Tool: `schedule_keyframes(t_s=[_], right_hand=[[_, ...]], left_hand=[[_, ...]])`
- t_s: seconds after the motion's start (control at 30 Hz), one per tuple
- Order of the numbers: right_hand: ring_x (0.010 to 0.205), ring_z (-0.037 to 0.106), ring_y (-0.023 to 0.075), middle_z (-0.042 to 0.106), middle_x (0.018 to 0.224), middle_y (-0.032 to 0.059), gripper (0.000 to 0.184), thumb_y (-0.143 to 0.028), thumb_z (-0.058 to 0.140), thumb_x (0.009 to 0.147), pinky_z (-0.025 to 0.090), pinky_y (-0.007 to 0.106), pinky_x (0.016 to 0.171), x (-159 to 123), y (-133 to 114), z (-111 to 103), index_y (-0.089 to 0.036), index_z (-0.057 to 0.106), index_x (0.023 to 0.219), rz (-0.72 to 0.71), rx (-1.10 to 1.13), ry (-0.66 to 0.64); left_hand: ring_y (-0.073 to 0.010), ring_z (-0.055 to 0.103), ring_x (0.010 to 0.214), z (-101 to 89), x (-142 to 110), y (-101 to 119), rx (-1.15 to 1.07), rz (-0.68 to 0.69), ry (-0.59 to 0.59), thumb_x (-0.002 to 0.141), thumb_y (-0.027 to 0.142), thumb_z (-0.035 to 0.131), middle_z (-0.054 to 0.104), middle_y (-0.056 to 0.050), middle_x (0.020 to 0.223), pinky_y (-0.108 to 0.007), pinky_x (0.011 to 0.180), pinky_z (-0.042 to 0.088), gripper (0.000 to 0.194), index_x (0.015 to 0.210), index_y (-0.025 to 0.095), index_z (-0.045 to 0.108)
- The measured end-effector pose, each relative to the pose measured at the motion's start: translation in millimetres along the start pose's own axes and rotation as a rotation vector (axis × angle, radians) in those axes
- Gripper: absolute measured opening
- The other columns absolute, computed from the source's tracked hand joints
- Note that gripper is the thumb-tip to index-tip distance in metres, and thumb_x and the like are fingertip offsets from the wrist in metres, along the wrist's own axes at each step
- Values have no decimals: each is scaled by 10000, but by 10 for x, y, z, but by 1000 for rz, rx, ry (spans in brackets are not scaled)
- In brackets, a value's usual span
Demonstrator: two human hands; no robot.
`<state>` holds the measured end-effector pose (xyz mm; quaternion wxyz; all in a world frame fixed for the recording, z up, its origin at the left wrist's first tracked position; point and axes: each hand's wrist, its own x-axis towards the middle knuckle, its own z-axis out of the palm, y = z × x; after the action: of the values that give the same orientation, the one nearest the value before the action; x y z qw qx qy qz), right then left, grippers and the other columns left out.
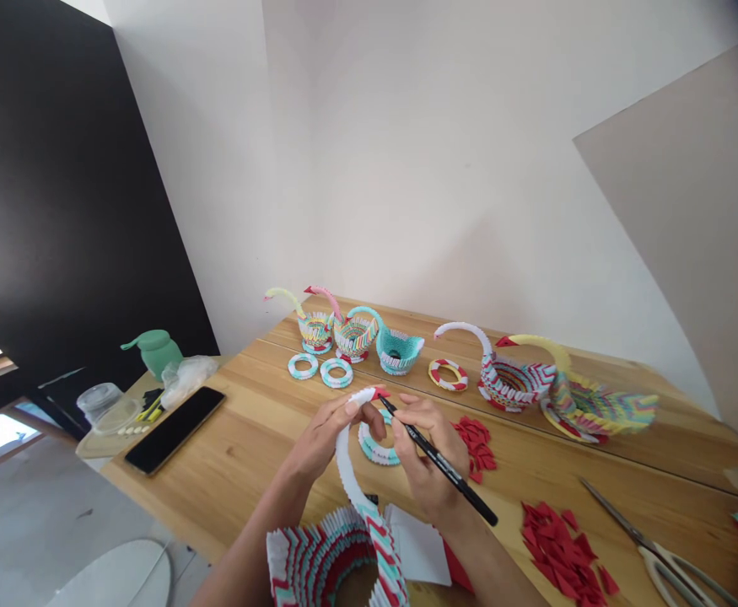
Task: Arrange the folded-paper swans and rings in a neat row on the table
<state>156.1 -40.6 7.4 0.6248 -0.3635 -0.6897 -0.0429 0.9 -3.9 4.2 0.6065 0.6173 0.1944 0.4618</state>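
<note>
Nearest, at the table's (pixel 267 421) front edge, the paper swan (pixel 331 561) curves its neck up to the left hand (pixel 321 434), pinching its head, where the right hand's (pixel 422 459) closed grip aims the pen (pixel 444 464) tip.

Only a faint line of white print shows along the barrel of the black pen (pixel 444 466), perhaps a brand mark, too small and blurred to read

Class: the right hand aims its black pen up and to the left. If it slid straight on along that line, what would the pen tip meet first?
The pen in the right hand would most likely meet the red beak of the paper swan's neck, pinched by the left hand; the tip looks nearly touching, though depth is unclear.
</note>
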Motion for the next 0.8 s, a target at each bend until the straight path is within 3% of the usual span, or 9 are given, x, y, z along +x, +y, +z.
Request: schedule_keyframes(t_s=[0.8], right_hand=[[873, 665, 202, 656, 766, 6, 155, -103, 564, 822, 545, 382, 791, 15, 3, -24, -235, 568, 902, -8, -12, -20]], left_hand=[[-205, 580, 771, 10, -7, 8, 17, 16, 9, 920, 454, 400, 631, -93, 761, -340, 815, 427, 445, 786, 102, 638]])
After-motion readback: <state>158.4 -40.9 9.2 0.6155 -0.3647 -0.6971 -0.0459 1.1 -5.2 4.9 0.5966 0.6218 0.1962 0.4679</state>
